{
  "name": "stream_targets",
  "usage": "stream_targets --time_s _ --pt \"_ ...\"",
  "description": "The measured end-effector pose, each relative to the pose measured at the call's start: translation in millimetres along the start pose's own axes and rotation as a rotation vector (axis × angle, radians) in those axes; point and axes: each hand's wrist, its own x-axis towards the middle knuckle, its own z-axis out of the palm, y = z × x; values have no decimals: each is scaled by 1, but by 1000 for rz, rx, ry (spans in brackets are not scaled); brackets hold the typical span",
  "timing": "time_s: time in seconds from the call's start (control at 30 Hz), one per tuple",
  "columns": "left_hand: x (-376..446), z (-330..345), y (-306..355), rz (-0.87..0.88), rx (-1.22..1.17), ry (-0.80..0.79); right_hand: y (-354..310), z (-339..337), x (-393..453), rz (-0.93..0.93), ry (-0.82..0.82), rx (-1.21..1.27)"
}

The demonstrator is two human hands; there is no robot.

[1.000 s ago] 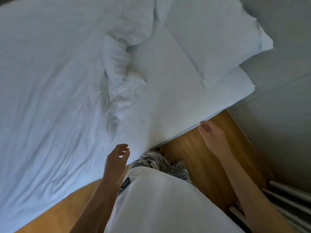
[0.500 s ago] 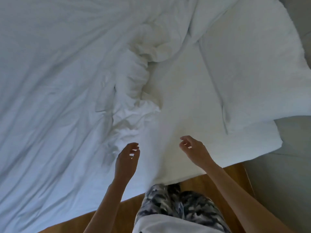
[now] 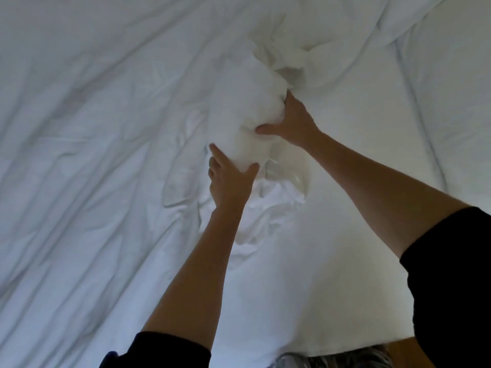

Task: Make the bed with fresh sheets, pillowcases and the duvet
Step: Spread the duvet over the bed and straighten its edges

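Note:
A white duvet covers the left and middle of the bed, its edge bunched into a crumpled roll near the centre. My left hand grips the lower end of that bunched edge, thumb on one side and fingers on the other. My right hand grips it higher up, fingers tucked under the fabric. To the right lies the flat white sheet on the mattress. A white pillow sits at the upper right.
The mattress edge runs along the bottom, with a strip of wooden floor and my patterned trousers just below it. Bedding fills the rest of the view.
I have leaned in over the bed. Both hands moved forward from the mattress edge and took hold of the bunched duvet edge, which is now lifted a little.

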Motion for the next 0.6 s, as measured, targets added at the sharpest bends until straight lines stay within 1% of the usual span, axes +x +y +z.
stream_targets --time_s 0.1,0.17,0.2,0.3,0.4,0.5,0.6 --pt "19 6 -3 -72 -51 50 -2 22 6 8 -154 -147" --pt "28 2 -12 -81 -29 67 -1 39 -1 26 -194 -227" --pt "29 -1 -17 -73 -21 59 -1 45 -7 30 -183 -268" --pt "20 -8 -32 -11 0 0 7 53 -26 60 -189 -302" --pt "1 -6 -44 37 -20 -71 21 56 -58 88 -280 -301" --pt "-27 0 -54 -11 -13 -166 39 58 -100 171 -375 -322" --pt "-72 11 -58 -45 22 -263 57 44 -148 277 -440 -283"
